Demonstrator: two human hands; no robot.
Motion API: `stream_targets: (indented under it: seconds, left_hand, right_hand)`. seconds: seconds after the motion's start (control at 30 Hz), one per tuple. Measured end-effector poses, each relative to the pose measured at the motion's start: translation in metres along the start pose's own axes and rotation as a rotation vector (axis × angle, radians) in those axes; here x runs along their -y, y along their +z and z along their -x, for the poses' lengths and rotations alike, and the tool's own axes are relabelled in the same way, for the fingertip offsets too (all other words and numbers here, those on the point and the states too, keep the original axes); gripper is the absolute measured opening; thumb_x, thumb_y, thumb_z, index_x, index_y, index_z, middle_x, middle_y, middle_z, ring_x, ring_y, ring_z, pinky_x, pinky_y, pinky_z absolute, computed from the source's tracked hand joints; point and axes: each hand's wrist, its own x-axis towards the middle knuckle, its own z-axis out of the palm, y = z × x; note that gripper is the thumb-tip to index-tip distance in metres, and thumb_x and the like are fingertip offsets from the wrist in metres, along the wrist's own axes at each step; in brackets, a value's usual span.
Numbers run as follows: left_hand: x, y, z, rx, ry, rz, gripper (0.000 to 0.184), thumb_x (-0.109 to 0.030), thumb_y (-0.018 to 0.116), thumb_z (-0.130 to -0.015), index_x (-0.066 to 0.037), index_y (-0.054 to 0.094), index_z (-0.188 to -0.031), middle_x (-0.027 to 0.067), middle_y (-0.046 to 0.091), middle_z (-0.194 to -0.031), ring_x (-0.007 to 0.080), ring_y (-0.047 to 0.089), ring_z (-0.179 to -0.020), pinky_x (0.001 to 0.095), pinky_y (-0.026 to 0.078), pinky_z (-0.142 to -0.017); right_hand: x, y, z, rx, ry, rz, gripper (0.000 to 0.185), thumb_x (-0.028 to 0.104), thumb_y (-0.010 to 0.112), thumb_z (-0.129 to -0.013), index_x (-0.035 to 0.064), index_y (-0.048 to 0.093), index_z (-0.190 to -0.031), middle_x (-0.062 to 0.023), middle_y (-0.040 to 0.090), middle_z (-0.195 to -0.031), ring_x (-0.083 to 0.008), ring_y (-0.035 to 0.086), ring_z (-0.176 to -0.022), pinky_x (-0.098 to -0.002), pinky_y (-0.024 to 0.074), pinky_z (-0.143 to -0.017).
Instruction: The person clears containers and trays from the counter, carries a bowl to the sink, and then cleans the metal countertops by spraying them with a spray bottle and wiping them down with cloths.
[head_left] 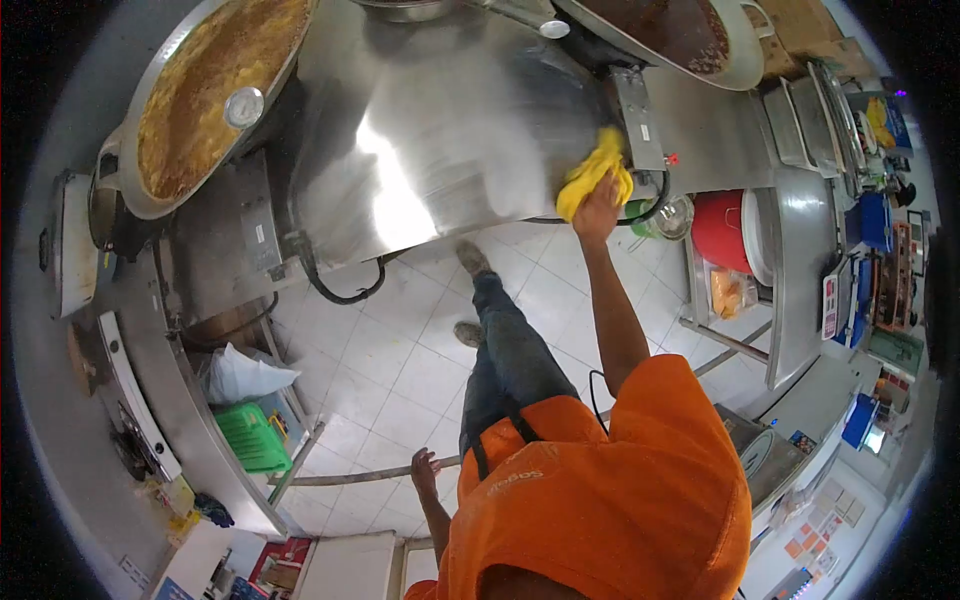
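My right hand [598,205] grips a bunched yellow cloth [595,178] and presses it on the front right part of a shiny steel counter [480,130]. Smeared streaks show on the metal beside the cloth. My left hand [425,470] hangs low by my side, away from the counter, with nothing in it and its fingers loosely apart.
A large pan of yellow-brown food [220,90] stands at the left, and a pan of dark red food [670,30] at the upper right. Black hoses [345,298] loop off the counter's front. A red container [722,232] and a green crate [253,438] sit on lower shelves.
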Motion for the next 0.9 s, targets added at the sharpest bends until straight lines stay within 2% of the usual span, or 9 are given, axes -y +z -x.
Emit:
stream_targets:
  seconds: [0.1, 0.2, 0.37, 0.5, 0.57, 0.63, 0.7, 0.83, 0.9]
  left_hand:
    - [-0.001, 0.003, -0.005, 0.05, -0.132, -0.053, 0.038, -0.028, 0.048, -0.095, -0.013, 0.054, -0.129, 0.0083, 0.065, -0.115, 0.0239, 0.065, -0.093, 0.0406, 0.052, -0.077]
    - [-0.019, 0.005, -0.004, 0.078, -0.104, -0.067, 0.037, -0.027, 0.049, -0.095, -0.012, 0.054, -0.129, 0.0087, 0.066, -0.114, 0.0236, 0.066, -0.092, 0.0406, 0.052, -0.075]
    - [-0.046, 0.001, -0.007, 0.105, -0.032, 0.081, 0.041, -0.031, 0.053, -0.094, -0.012, 0.052, -0.131, 0.0097, 0.066, -0.113, 0.0205, 0.065, -0.094, 0.0366, 0.053, -0.074]
    - [-0.074, 0.006, 0.004, 0.064, -0.032, -0.041, 0.041, -0.034, 0.049, -0.096, -0.012, 0.052, -0.13, 0.0089, 0.066, -0.111, 0.0203, 0.065, -0.094, 0.037, 0.052, -0.074]
    - [-0.084, 0.01, 0.004, 0.055, -0.083, -0.116, 0.035, -0.028, 0.048, -0.097, -0.013, 0.054, -0.129, 0.0081, 0.067, -0.11, 0.0219, 0.066, -0.094, 0.0396, 0.052, -0.075]
    - [-0.081, 0.006, -0.001, 0.003, -0.125, -0.074, 0.033, -0.028, 0.048, -0.098, -0.012, 0.056, -0.127, 0.0074, 0.067, -0.108, 0.0222, 0.066, -0.094, 0.0389, 0.052, -0.074]
    - [-0.098, 0.009, 0.021, -0.08, -0.053, 0.166, 0.036, -0.032, 0.052, -0.097, -0.012, 0.057, -0.126, 0.0066, 0.067, -0.106, 0.0204, 0.065, -0.092, 0.0374, 0.051, -0.074]
    - [-0.081, 0.017, 0.045, -0.192, -0.014, 0.328, 0.035, -0.033, 0.053, -0.095, -0.013, 0.058, -0.124, 0.0056, 0.067, -0.105, 0.0192, 0.063, -0.091, 0.0367, 0.05, -0.073]
    - [-0.057, 0.021, 0.047, -0.19, -0.054, 0.403, 0.033, -0.03, 0.052, -0.096, -0.013, 0.058, -0.124, 0.0055, 0.067, -0.106, 0.0191, 0.064, -0.09, 0.0357, 0.05, -0.072]
  right_hand:
    - [0.0, 0.044, -0.018, 0.377, -0.359, 0.542, 0.073, 0.046, 0.041, -0.092, 0.002, 0.031, -0.149, -0.0206, 0.033, -0.153, -0.038, 0.023, -0.144, -0.0531, 0.0131, -0.118]
    - [0.009, 0.043, -0.084, 0.238, 0.129, 0.205, 0.08, 0.056, 0.037, -0.093, -0.0015, 0.029, -0.149, -0.0223, 0.029, -0.154, -0.0368, 0.018, -0.146, -0.0505, 0.0094, -0.119]
    - [0.043, 0.097, -0.172, 0.055, 0.425, 0.26, 0.087, 0.061, 0.04, -0.092, -0.0057, 0.029, -0.147, -0.0258, 0.03, -0.153, -0.0362, 0.026, -0.144, -0.0469, 0.0196, -0.117]
    - [0.136, 0.156, -0.1, 0.187, -0.27, -0.19, 0.074, 0.036, 0.059, -0.084, -0.0049, 0.039, -0.141, -0.0241, 0.047, -0.14, -0.0374, 0.044, -0.13, -0.0477, 0.0339, -0.109]
    - [0.237, 0.056, -0.03, 0.678, -0.625, -0.198, 0.063, 0.04, 0.054, -0.09, 0.0124, 0.041, -0.146, -0.0166, 0.043, -0.147, -0.0349, 0.039, -0.135, -0.0533, 0.0225, -0.115]
    - [0.235, 0.044, 0.024, 0.606, -0.959, -0.447, 0.06, 0.047, 0.055, -0.091, 0.0265, 0.043, -0.146, -0.0056, 0.043, -0.149, -0.0322, 0.035, -0.139, -0.0514, 0.0164, -0.118]
    - [0.209, 0.072, 0.007, 0.808, -0.871, -0.41, 0.062, 0.049, 0.056, -0.092, 0.0212, 0.044, -0.145, -0.0101, 0.042, -0.149, -0.0335, 0.035, -0.138, -0.0512, 0.017, -0.118]
    - [0.234, 0.137, -0.111, 0.064, -0.405, 0.136, 0.075, 0.059, 0.042, -0.095, 0.008, 0.033, -0.15, -0.0188, 0.03, -0.155, -0.0388, 0.026, -0.143, -0.0565, 0.0153, -0.115]
    - [0.293, 0.18, -0.108, 0.091, -0.112, 0.178, 0.084, 0.06, 0.044, -0.092, 0.0049, 0.025, -0.152, -0.0192, 0.018, -0.16, -0.0422, 0.018, -0.146, -0.0598, 0.011, -0.115]
